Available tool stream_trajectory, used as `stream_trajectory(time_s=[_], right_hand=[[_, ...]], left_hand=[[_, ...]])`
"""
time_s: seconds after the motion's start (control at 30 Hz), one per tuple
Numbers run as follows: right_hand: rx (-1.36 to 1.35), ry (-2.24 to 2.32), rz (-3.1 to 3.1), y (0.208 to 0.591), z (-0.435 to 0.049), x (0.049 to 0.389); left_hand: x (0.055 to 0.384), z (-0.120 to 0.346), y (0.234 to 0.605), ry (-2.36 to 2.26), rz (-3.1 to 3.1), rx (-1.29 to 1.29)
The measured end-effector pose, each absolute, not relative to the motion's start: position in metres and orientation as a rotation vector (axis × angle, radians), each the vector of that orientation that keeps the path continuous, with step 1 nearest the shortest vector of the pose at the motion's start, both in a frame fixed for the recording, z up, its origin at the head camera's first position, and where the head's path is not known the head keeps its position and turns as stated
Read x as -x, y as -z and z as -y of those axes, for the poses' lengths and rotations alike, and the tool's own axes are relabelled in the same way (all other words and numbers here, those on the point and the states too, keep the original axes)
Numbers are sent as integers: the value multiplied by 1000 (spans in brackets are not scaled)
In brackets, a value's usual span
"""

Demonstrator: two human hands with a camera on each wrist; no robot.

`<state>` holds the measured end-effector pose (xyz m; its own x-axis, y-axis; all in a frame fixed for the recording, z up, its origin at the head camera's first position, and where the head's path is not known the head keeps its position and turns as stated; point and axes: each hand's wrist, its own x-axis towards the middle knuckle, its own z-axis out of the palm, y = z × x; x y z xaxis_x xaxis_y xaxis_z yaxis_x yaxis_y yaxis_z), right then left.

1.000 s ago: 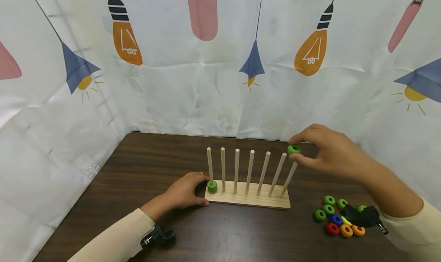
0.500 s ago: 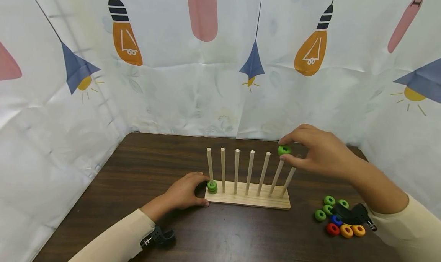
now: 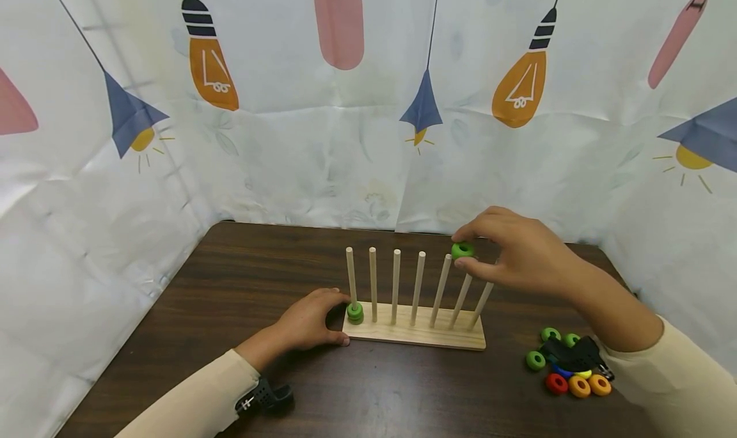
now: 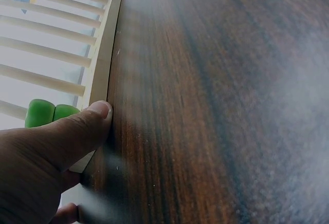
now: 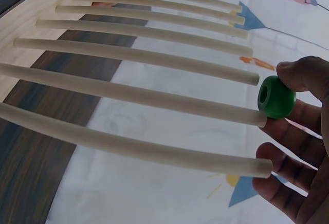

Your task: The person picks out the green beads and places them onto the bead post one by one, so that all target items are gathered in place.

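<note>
A pale wooden peg rack (image 3: 414, 334) with several upright pegs stands on the table. My left hand (image 3: 308, 321) grips its left end, thumb along the front edge, as the left wrist view also shows. Two green beads (image 3: 355, 314) are stacked at the foot of the leftmost peg. My right hand (image 3: 515, 249) pinches another green bead (image 5: 280, 98) between thumb and fingers. That bead is at peg-top height, near the tops of the second and third pegs from the right, and is not threaded on either. In the right wrist view its hole faces the pegs.
Loose beads lie right of the rack: green beads (image 3: 535, 360), a red bead (image 3: 556, 384), orange beads (image 3: 600, 385), plus blue and yellow ones partly hidden by the right wrist strap (image 3: 576, 355). A patterned white curtain (image 3: 276, 163) hangs behind the dark wooden table (image 3: 259, 259).
My right hand has moved left with the green bead, from over the rightmost peg past the second from the right. The left hand and rack have stayed still.
</note>
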<state>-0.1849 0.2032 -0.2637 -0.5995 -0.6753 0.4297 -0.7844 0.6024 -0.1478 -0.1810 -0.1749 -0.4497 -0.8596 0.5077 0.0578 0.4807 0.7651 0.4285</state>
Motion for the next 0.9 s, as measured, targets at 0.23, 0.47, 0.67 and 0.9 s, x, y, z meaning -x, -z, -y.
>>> stream_trajectory(time_s=[0.23, 0.47, 0.67, 0.9], right_hand=[[-1212, -482, 2493, 263, -195, 188], [-1215, -490, 2501, 264, -189, 190], [-1230, -511, 2505, 264, -182, 191], [-1266, -534, 2495, 265, -172, 194]], left_hand=[[182, 175, 452, -674, -2898, -814], [182, 175, 453, -671, -2903, -823], [182, 175, 453, -674, -2904, -828], [181, 175, 453, -674, -2900, -805]])
